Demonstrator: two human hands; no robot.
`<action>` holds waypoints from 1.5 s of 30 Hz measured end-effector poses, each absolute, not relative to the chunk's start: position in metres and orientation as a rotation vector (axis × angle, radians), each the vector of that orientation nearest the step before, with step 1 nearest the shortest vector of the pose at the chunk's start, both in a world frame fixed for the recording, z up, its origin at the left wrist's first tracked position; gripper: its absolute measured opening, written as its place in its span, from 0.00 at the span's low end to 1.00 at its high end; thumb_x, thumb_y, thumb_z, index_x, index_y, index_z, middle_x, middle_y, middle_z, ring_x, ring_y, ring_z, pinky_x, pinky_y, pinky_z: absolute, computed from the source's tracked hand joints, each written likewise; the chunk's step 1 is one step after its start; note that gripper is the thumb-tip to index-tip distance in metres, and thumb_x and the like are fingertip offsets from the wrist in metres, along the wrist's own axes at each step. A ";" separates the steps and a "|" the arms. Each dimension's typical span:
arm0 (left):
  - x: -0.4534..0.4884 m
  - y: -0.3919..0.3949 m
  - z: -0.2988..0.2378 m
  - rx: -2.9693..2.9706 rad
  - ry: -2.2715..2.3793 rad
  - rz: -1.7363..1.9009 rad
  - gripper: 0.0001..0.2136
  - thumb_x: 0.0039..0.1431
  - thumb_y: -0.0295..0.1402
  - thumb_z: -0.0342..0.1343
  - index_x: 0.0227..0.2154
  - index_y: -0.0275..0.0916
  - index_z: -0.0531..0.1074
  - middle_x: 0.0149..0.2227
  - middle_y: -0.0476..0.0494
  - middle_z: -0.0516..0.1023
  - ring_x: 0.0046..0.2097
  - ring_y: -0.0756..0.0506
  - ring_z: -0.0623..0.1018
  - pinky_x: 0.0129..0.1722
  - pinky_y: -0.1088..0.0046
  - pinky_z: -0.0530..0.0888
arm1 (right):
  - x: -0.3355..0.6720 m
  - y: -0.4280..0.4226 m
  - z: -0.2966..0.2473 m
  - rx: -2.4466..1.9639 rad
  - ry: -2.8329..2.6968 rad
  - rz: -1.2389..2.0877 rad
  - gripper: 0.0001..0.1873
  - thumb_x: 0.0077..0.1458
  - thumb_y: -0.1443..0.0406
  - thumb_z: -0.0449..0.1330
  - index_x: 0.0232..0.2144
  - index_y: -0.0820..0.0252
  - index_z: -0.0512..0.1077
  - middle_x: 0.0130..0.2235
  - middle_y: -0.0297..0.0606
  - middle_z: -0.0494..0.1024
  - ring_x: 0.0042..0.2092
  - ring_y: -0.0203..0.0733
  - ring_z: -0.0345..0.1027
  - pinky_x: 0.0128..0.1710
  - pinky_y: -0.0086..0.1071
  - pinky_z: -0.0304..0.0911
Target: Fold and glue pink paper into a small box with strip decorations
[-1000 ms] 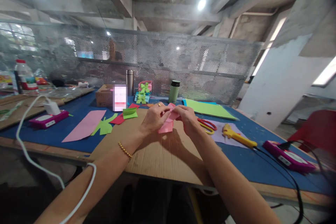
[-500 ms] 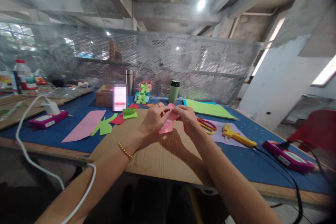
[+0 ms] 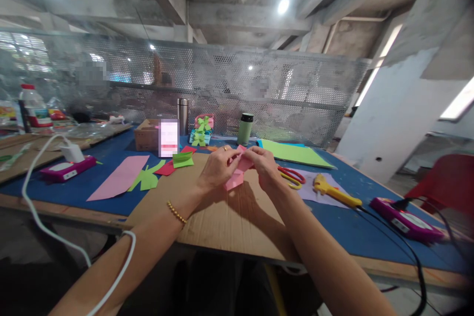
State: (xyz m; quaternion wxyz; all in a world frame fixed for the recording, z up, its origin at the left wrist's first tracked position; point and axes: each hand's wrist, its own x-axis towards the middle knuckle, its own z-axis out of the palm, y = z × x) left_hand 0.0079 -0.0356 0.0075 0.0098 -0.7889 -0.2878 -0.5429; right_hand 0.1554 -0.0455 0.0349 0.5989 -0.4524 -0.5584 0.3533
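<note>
My left hand (image 3: 218, 165) and my right hand (image 3: 263, 164) meet above a brown cardboard sheet (image 3: 218, 217), and both pinch a folded pink paper (image 3: 237, 173). The fingers of each hand are closed on the paper's upper part, and its lower fold hangs down between them. A gold ring shows on my left hand and a bead bracelet on that wrist. Red-and-yellow scissors (image 3: 292, 177) lie just right of my right hand.
On the blue table (image 3: 355, 232) lie a pink paper strip (image 3: 118, 177), green scraps (image 3: 148, 177), a green sheet (image 3: 292, 152), a yellow glue gun (image 3: 335, 191), two magenta devices (image 3: 405, 217) (image 3: 66, 168) and a white cable (image 3: 40, 222). Flasks (image 3: 245, 129) and paper shapes (image 3: 200, 132) stand before the mesh screen.
The pink paper's hanging fold has drawn up slightly between my fingers; both hands stay in the same place.
</note>
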 end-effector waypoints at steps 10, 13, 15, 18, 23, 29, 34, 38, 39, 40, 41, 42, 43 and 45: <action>0.008 -0.036 0.009 -2.496 -0.944 -1.773 0.07 0.63 0.31 0.56 0.40 0.38 0.79 0.32 0.45 0.77 0.32 0.49 0.73 0.34 0.72 0.71 | 0.154 -0.049 0.037 -1.130 -1.317 0.797 0.12 0.34 0.57 0.63 0.17 0.60 0.69 0.19 0.29 0.65 0.24 0.33 0.56 0.26 0.30 0.52; 0.009 -0.035 0.008 -2.495 -0.959 -1.765 0.07 0.63 0.29 0.56 0.39 0.38 0.79 0.31 0.45 0.77 0.32 0.49 0.73 0.34 0.72 0.71 | 0.153 -0.049 0.037 -1.175 -1.312 0.793 0.11 0.33 0.58 0.62 0.16 0.59 0.68 0.18 0.29 0.64 0.24 0.33 0.56 0.25 0.30 0.51; 0.009 -0.035 0.008 -2.495 -0.970 -1.757 0.07 0.62 0.29 0.56 0.39 0.38 0.79 0.31 0.45 0.77 0.32 0.49 0.73 0.34 0.72 0.71 | 0.153 -0.050 0.037 -1.193 -1.311 0.797 0.11 0.33 0.58 0.61 0.16 0.59 0.68 0.17 0.29 0.64 0.23 0.33 0.55 0.24 0.30 0.51; 0.009 -0.034 0.008 -2.490 -0.985 -1.762 0.07 0.62 0.29 0.57 0.39 0.37 0.79 0.31 0.45 0.77 0.31 0.49 0.73 0.34 0.72 0.71 | 0.153 -0.052 0.038 -1.197 -1.322 0.803 0.10 0.33 0.58 0.60 0.16 0.60 0.70 0.17 0.30 0.65 0.23 0.34 0.56 0.24 0.30 0.51; 0.007 -0.034 0.010 -2.492 -1.027 -1.794 0.07 0.60 0.28 0.58 0.39 0.37 0.79 0.32 0.45 0.78 0.30 0.50 0.73 0.33 0.72 0.71 | 0.152 -0.054 0.041 -1.180 -1.335 0.806 0.10 0.33 0.58 0.61 0.17 0.60 0.71 0.19 0.31 0.68 0.24 0.34 0.58 0.25 0.30 0.53; 0.006 -0.034 0.011 -2.534 -1.067 -1.842 0.08 0.59 0.29 0.58 0.39 0.38 0.80 0.32 0.46 0.79 0.31 0.49 0.75 0.34 0.72 0.73 | 0.153 -0.054 0.041 -1.134 -1.358 0.813 0.11 0.34 0.58 0.62 0.18 0.60 0.73 0.19 0.30 0.67 0.25 0.34 0.58 0.26 0.29 0.52; 0.006 -0.033 0.011 -2.573 -1.068 -1.869 0.08 0.58 0.28 0.58 0.39 0.39 0.80 0.33 0.46 0.80 0.33 0.49 0.76 0.35 0.72 0.74 | 0.155 -0.051 0.039 -1.091 -1.366 0.855 0.09 0.34 0.60 0.62 0.18 0.60 0.73 0.18 0.30 0.68 0.24 0.34 0.58 0.26 0.30 0.54; 0.007 -0.033 0.011 -2.579 -1.045 -1.847 0.08 0.58 0.27 0.57 0.39 0.38 0.80 0.33 0.46 0.80 0.34 0.49 0.76 0.36 0.72 0.74 | 0.155 -0.048 0.037 -1.080 -1.349 0.868 0.09 0.33 0.60 0.62 0.16 0.60 0.71 0.17 0.31 0.68 0.23 0.34 0.59 0.26 0.30 0.55; 0.007 -0.033 0.010 -2.580 -1.045 -1.852 0.08 0.58 0.27 0.57 0.39 0.38 0.80 0.33 0.45 0.80 0.34 0.49 0.76 0.36 0.71 0.74 | 0.155 -0.048 0.037 -1.077 -1.348 0.872 0.08 0.33 0.60 0.62 0.15 0.60 0.71 0.17 0.31 0.68 0.23 0.34 0.59 0.26 0.30 0.55; 0.007 -0.033 0.010 -2.586 -1.045 -1.857 0.09 0.58 0.26 0.57 0.39 0.38 0.80 0.34 0.45 0.80 0.34 0.48 0.77 0.37 0.71 0.74 | 0.155 -0.048 0.037 -1.073 -1.348 0.877 0.08 0.33 0.61 0.62 0.15 0.60 0.71 0.17 0.31 0.68 0.22 0.34 0.59 0.26 0.30 0.55; 0.007 -0.032 0.010 -2.596 -1.045 -1.859 0.09 0.58 0.26 0.57 0.39 0.38 0.80 0.34 0.45 0.80 0.34 0.48 0.77 0.37 0.71 0.74 | 0.154 -0.049 0.037 -1.070 -1.348 0.881 0.08 0.34 0.61 0.62 0.15 0.60 0.71 0.17 0.31 0.69 0.22 0.34 0.59 0.25 0.30 0.55; 0.007 -0.032 0.010 -2.602 -1.045 -1.866 0.08 0.58 0.26 0.57 0.39 0.37 0.80 0.34 0.45 0.80 0.34 0.49 0.77 0.37 0.71 0.75 | 0.154 -0.049 0.037 -1.067 -1.350 0.887 0.08 0.34 0.61 0.62 0.15 0.60 0.71 0.17 0.32 0.69 0.22 0.34 0.60 0.25 0.30 0.55; 0.007 -0.032 0.009 -2.609 -1.046 -1.874 0.08 0.59 0.27 0.57 0.39 0.37 0.80 0.33 0.45 0.80 0.34 0.49 0.77 0.37 0.71 0.75 | 0.154 -0.050 0.037 -1.064 -1.352 0.892 0.08 0.34 0.61 0.62 0.15 0.60 0.71 0.17 0.32 0.69 0.22 0.34 0.60 0.25 0.30 0.56; 0.007 -0.031 0.009 -2.620 -1.040 -1.894 0.08 0.59 0.28 0.57 0.39 0.38 0.80 0.34 0.45 0.80 0.34 0.49 0.77 0.36 0.71 0.75 | 0.154 -0.051 0.038 -1.058 -1.355 0.898 0.08 0.34 0.62 0.62 0.14 0.60 0.71 0.17 0.32 0.69 0.22 0.35 0.61 0.25 0.30 0.56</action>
